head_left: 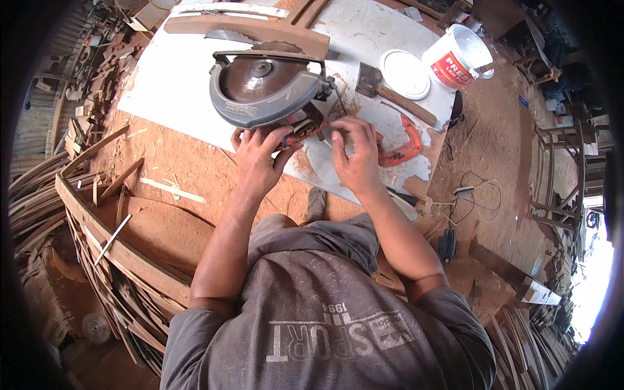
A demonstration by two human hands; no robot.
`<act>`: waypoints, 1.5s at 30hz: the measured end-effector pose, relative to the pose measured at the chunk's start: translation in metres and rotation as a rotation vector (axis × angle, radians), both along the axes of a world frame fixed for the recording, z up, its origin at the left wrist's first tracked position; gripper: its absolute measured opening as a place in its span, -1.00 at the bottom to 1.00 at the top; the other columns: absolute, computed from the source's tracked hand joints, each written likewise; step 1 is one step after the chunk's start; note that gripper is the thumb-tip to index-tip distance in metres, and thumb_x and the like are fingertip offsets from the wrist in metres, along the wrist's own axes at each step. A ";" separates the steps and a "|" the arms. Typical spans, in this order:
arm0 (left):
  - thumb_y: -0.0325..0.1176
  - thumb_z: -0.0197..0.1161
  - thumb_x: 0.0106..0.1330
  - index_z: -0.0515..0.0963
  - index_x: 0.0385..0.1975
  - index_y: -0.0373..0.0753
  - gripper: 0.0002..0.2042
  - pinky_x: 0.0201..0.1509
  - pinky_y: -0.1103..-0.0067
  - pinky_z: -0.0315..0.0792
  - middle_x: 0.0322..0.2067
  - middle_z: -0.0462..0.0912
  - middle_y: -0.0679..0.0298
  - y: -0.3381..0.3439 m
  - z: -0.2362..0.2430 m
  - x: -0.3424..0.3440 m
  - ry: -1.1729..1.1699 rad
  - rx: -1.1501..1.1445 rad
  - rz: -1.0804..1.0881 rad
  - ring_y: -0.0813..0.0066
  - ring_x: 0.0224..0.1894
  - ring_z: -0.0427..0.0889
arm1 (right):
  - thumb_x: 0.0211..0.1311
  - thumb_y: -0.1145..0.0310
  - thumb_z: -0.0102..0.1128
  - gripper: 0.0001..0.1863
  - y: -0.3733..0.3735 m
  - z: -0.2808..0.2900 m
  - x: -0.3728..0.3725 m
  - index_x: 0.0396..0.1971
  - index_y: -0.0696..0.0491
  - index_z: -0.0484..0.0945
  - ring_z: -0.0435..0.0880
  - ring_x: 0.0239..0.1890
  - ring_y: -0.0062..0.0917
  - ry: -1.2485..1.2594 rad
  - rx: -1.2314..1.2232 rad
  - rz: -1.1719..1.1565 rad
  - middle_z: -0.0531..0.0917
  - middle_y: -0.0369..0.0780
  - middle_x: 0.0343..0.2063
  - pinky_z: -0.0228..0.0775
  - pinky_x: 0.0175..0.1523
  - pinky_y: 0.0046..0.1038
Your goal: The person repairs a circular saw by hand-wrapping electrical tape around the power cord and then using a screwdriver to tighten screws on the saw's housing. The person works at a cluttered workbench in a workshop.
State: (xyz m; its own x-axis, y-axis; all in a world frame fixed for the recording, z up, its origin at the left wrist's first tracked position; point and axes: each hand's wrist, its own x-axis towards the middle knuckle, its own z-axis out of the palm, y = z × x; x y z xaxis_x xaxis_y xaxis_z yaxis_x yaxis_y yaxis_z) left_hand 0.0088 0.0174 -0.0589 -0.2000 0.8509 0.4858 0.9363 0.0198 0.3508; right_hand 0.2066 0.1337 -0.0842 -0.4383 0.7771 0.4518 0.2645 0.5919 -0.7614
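Table (175, 78): lying under both hands, dusted with sawdust.
Saw (263, 91): sitting blade-up, just beyond the fingers.
Bucket (458, 58): standing well beyond the right fingers.
Left hand (257, 159): gripping the saw's base.
Right hand (354, 156): fingers curling, pinching at the saw's red part.

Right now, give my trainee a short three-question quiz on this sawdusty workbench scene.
1. True or false: both hands are at the grey circular saw.
2. Which lies right of the right hand: A) orange clamp B) blue bucket?
3. The white plastic lid lies beside the white ____.

Key: 1 true; 2 A; 3 bucket. The left hand grips the saw's handle end; what the right hand's fingertips pinch is unclear.
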 end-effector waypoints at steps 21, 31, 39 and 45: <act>-0.06 0.58 0.26 0.73 0.15 0.18 -0.57 0.35 0.03 0.16 0.12 0.69 0.33 -0.022 -0.053 0.018 0.027 -0.011 -0.031 0.16 0.28 0.54 | 0.25 0.11 0.54 -0.74 0.054 0.016 0.022 -0.13 -0.14 0.80 0.63 -0.03 -0.29 -0.389 0.560 0.490 0.79 -0.35 -0.16 0.39 0.21 -0.20; -0.11 0.60 0.25 0.72 0.22 0.19 -0.51 0.37 0.06 0.18 0.14 0.68 0.29 -0.021 -0.047 0.021 0.113 -0.017 -0.023 0.16 0.24 0.57 | 0.23 0.23 0.56 -0.57 0.048 0.009 0.021 0.00 0.07 0.60 0.69 0.06 -0.14 -0.292 0.389 0.474 0.75 -0.18 -0.13 0.59 0.18 -0.14; -0.22 0.62 0.24 0.72 0.22 0.15 -0.50 0.39 0.09 0.22 0.06 0.72 0.26 -0.023 -0.040 0.024 0.128 -0.047 -0.019 0.21 0.20 0.64 | 0.21 0.25 0.57 -0.58 0.056 0.007 0.020 -0.05 0.10 0.58 0.73 -0.08 -0.11 -0.337 0.432 0.542 0.74 -0.12 -0.21 0.62 0.06 -0.17; -0.05 0.55 0.31 0.72 0.22 0.34 -0.55 0.44 -0.03 0.10 0.25 0.58 0.28 -0.025 -0.050 0.023 0.085 -0.067 -0.017 0.11 0.36 0.47 | 0.24 0.24 0.54 -0.62 0.061 0.010 0.016 -0.07 0.09 0.62 0.74 -0.09 -0.10 -0.320 0.419 0.594 0.74 -0.11 -0.21 0.62 0.03 -0.14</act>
State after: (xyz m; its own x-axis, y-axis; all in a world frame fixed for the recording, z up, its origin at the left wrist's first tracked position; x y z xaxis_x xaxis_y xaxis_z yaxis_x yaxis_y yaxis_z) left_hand 0.0314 -0.0076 -0.1088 -0.1455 0.8851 0.4421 0.9630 0.0243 0.2683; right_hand 0.2228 0.1947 -0.0744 -0.8840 0.1662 0.4369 -0.0166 0.9229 -0.3846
